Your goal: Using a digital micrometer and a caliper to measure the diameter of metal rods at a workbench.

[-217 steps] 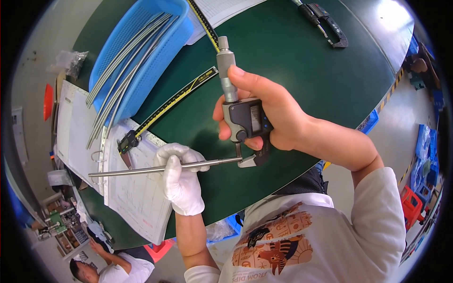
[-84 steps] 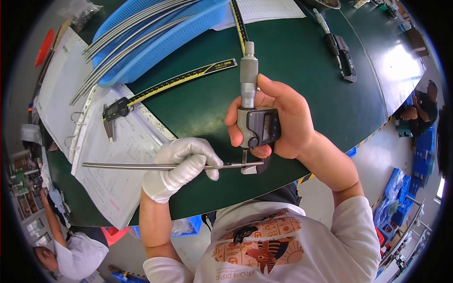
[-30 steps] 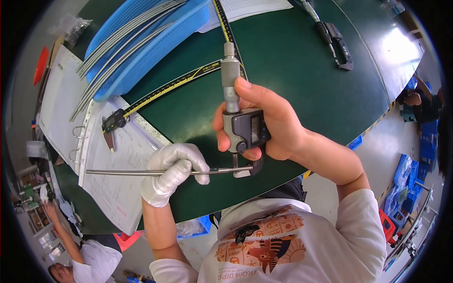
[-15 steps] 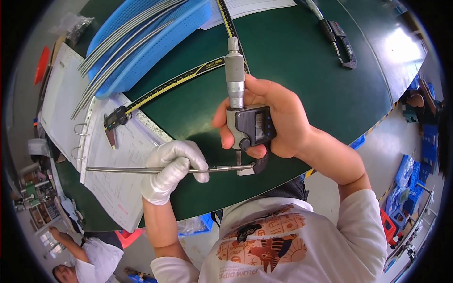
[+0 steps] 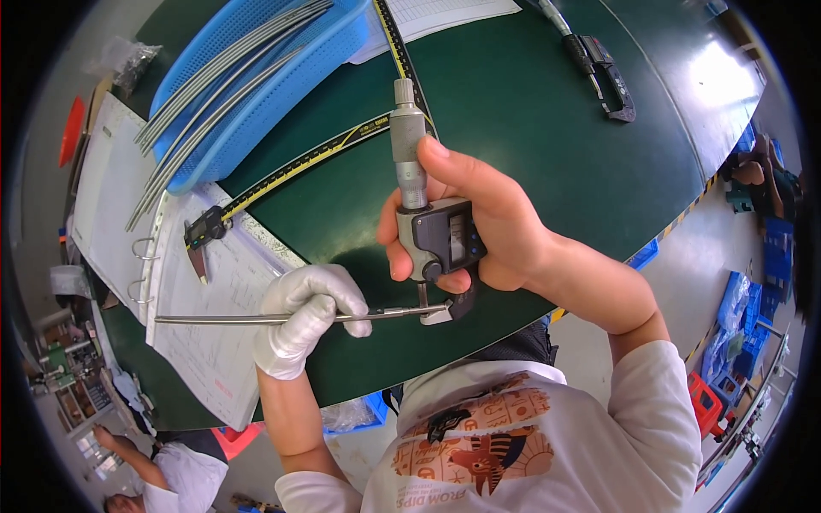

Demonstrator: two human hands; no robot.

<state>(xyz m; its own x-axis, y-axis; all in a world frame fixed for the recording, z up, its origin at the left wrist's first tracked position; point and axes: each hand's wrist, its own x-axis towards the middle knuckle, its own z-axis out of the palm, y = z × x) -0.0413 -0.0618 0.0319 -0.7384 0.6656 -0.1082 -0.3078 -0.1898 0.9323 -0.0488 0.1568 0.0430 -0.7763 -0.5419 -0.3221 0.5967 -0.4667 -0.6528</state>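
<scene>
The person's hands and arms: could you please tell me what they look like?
The left hand wears a plain white glove reaching the wrist; the right hand is bare. Both forearms are uncovered, below short white sleeves.

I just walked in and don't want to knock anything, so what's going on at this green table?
The person's white-gloved left hand grips a thin, silvery metal rod, while the bare right hand holds a grey-and-black digital micrometer. The rod's right end sits in the micrometer's gap; how tightly, I can't tell. Beyond them, a blue plastic basket holds long grey metal rods. A black-and-yellow digital caliper lies partly over an open, white-paged ring binder.
</scene>
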